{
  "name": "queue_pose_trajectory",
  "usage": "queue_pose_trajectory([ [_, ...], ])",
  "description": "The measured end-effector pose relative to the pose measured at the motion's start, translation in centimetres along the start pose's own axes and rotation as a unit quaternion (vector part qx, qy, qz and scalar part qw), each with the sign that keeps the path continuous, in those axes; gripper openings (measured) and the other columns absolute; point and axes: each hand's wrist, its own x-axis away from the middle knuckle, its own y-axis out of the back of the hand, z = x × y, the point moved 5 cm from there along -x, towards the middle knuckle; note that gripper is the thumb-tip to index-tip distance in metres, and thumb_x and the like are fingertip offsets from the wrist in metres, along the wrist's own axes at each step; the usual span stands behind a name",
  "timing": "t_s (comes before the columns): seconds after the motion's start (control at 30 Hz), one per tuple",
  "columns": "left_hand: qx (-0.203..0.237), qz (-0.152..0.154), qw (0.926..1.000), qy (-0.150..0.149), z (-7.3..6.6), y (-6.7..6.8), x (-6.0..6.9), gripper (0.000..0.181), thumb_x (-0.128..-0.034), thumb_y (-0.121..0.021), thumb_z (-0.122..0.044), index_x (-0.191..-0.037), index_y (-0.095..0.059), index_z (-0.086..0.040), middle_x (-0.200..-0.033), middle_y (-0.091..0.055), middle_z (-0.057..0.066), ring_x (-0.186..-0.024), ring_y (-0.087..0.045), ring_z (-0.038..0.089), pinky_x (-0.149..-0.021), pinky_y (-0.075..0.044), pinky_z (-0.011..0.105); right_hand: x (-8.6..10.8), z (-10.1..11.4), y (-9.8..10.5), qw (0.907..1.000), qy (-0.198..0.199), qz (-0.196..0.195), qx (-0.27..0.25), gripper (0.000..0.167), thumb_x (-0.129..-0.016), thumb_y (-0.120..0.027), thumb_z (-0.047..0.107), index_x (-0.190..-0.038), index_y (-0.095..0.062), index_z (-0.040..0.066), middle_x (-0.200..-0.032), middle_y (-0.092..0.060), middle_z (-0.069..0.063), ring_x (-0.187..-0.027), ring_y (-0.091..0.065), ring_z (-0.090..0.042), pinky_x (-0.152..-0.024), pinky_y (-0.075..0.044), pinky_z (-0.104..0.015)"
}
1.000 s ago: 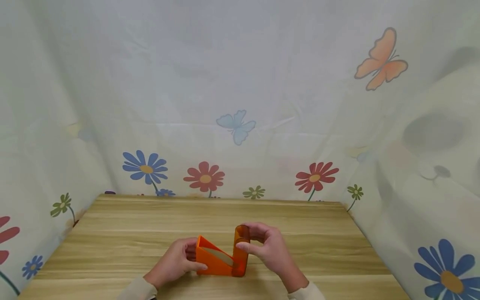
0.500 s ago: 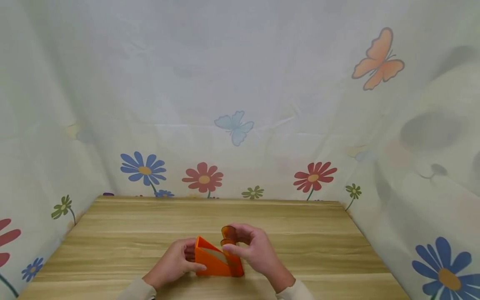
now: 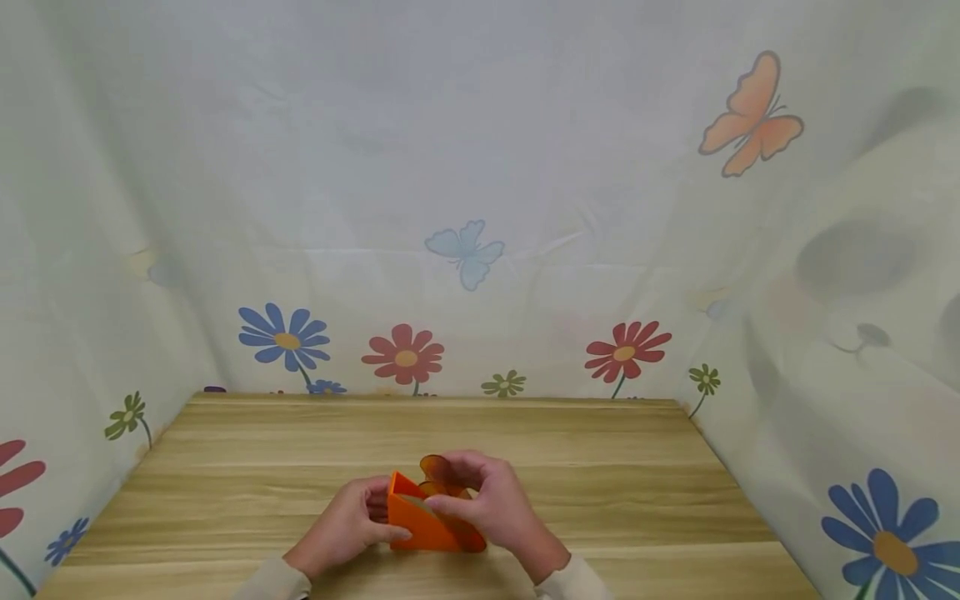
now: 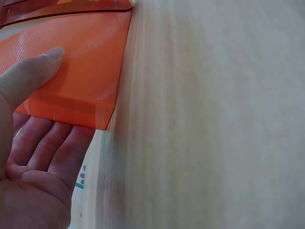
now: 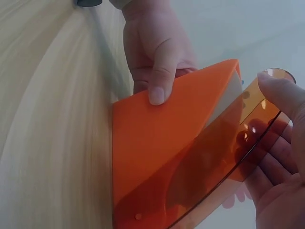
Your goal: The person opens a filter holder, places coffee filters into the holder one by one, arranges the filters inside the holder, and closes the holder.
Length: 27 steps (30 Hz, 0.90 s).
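Observation:
An orange wedge-shaped plastic case (image 3: pixel 423 531) stands on the table, its slanted top side uncovered in part. A see-through amber lid (image 3: pixel 432 467) is joined to the case near its lower right corner and leans over the slanted side. My left hand (image 3: pixel 345 523) grips the case's left end, thumb on the near face and fingers behind it. With thumb and fingers my right hand (image 3: pixel 495 507) holds the upper part of the lid. In the right wrist view the lid (image 5: pixel 214 152) overlaps the case (image 5: pixel 157 143), with a small round pin at the bottom.
The wood-grain table (image 3: pixel 600 467) extends around the case on all sides. Behind and beside it hangs a pale curtain (image 3: pixel 337 167) printed with flowers and butterflies. A small dark object (image 5: pixel 89 2) shows at the top of the right wrist view.
My right hand has swung the amber lid leftward and down, from upright beside the case to tilted over its slanted side. The left hand has kept its hold on the case.

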Motion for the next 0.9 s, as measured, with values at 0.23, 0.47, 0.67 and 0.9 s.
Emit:
queue_pose_trajectory([
  [0.23, 0.0, -0.004, 1.0, -0.001, -0.1, 0.0, 0.0, 0.054, -0.0799, -0.089, -0.028, -0.126, -0.068, -0.011, -0.117, -0.076, 0.006, -0.1, -0.073, 0.018, -0.088, -0.061, 0.026, -0.4, -0.1, -0.6, 0.9992, 0.013, -0.012, 0.035, 0.036, -0.084, -0.086, 0.023, -0.118, -0.074, 0.016, -0.112, -0.078, -0.002, -0.098, -0.072, -0.013, -0.092, -0.058, -0.025],
  [0.47, 0.012, -0.001, 0.9998, -0.014, -0.3, -0.1, -0.1, 0.054, -0.08, -0.09, -0.023, -0.127, -0.067, -0.008, -0.118, -0.075, 0.008, -0.099, -0.073, 0.017, -0.087, -0.06, 0.025, -1.1, -0.1, -1.4, 0.9975, 0.005, 0.005, 0.071, 0.038, -0.082, -0.088, 0.03, -0.115, -0.076, 0.017, -0.108, -0.078, 0.002, -0.094, -0.072, -0.007, -0.089, -0.059, -0.023],
  [0.67, 0.016, 0.001, 0.9997, -0.016, -0.4, -0.1, -0.1, 0.054, -0.0798, -0.09, -0.022, -0.126, -0.067, -0.007, -0.117, -0.075, 0.009, -0.098, -0.073, 0.016, -0.086, -0.06, 0.023, -1.5, -0.1, -1.9, 0.9956, 0.003, 0.01, 0.093, 0.038, -0.08, -0.09, 0.03, -0.113, -0.077, 0.015, -0.105, -0.078, 0.002, -0.091, -0.072, -0.005, -0.086, -0.058, -0.021],
  [0.9, 0.008, 0.002, 0.9999, -0.014, -0.4, 0.0, -0.1, 0.054, -0.0803, -0.089, -0.023, -0.128, -0.067, -0.009, -0.119, -0.075, 0.007, -0.099, -0.073, 0.015, -0.086, -0.059, 0.023, -1.7, 0.0, -2.5, 0.9928, -0.004, 0.02, 0.118, 0.04, -0.08, -0.089, 0.033, -0.114, -0.077, 0.015, -0.105, -0.078, 0.006, -0.09, -0.069, -0.001, -0.085, -0.057, -0.02],
])
